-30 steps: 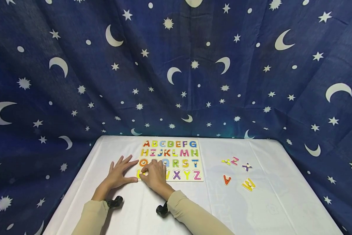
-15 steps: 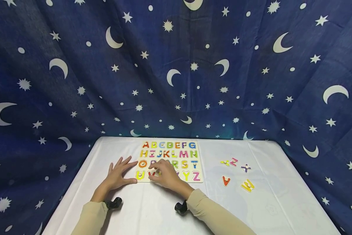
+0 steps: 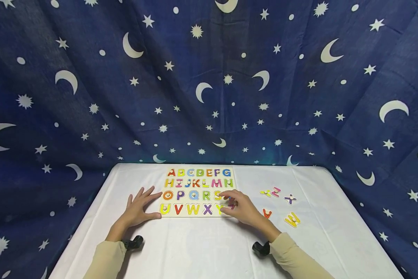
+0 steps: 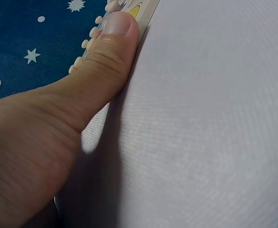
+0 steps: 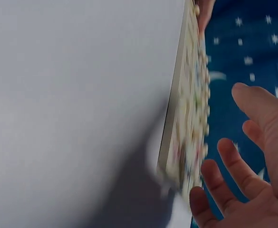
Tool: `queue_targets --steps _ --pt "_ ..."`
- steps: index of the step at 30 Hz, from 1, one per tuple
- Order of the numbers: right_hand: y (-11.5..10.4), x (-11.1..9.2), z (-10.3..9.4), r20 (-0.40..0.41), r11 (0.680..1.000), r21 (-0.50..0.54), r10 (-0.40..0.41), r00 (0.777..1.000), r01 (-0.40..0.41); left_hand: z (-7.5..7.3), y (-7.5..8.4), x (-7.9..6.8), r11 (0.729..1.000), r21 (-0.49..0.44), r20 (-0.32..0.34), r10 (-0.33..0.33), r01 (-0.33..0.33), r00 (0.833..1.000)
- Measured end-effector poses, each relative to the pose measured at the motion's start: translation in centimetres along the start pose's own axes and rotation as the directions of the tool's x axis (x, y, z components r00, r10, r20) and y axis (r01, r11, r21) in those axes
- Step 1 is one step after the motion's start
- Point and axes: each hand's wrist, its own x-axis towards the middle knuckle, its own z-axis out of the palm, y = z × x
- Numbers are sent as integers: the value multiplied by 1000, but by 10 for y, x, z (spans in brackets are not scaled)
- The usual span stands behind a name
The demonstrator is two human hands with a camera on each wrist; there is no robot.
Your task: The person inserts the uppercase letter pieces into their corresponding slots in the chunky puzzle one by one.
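Note:
A wooden alphabet puzzle board (image 3: 198, 216) lies on the white table, with knobbed letter pieces in its upper rows and a yellow U (image 3: 165, 209) at the start of its bottom row. My left hand (image 3: 137, 209) rests at the board's left edge, fingers spread; its thumb (image 4: 112, 52) lies along the near corner in the left wrist view. Over the board's right end is my right hand (image 3: 245, 209), fingers loosely bent and apart, holding nothing. It covers part of the Y and Z places. In the right wrist view those fingers (image 5: 234, 166) are spread beside the knobs.
Right of the board lie several loose letters: a yellow Y (image 3: 265, 193), a pink Z (image 3: 276, 192), a purple X (image 3: 290, 199), a red V-shaped piece (image 3: 266, 213) partly behind my right hand, and a yellow zigzag letter (image 3: 292, 220). A dark blue star-patterned cloth (image 3: 181, 89) hangs behind the table.
My right hand has left the yellow U at the bottom left and moved rightward across the board to its right end. The left hand stays in place.

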Motion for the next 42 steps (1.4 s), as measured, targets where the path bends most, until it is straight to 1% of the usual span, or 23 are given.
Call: queue_targets --steps 6,11,13,18,21,26,38,40,42 --pt "31 -32 -40 -57 996 -49 65 996 -68 1 1 1 1000 2 3 1 -1 1000" --pt "55 -55 -66 -85 989 -87 112 990 -120 2 2 1 1000 -1 2 2 -2 1000" --pt "63 -63 -73 -86 987 -104 116 990 -125 2 2 1 1000 3 4 -4 4 1000" --pt "74 -76 -88 -72 986 -129 95 993 -104 1 2 0 1000 10 17 -22 22 1000" --pt "78 -80 -93 -70 987 -127 92 993 -100 1 3 0 1000 4 18 -23 23 1000" --pt "82 -81 -96 -65 986 -130 92 994 -99 1 4 0 1000 1 18 -23 23 1000" --pt "85 -82 -94 -93 984 -141 99 991 -111 2 4 0 1000 9 17 -24 24 1000" --pt "84 -81 -94 -97 980 -149 118 988 -132 1 4 0 1000 8 16 -23 23 1000" --pt "83 -81 -94 -94 974 -156 154 984 -167 1 4 0 1000 10 18 -23 23 1000"
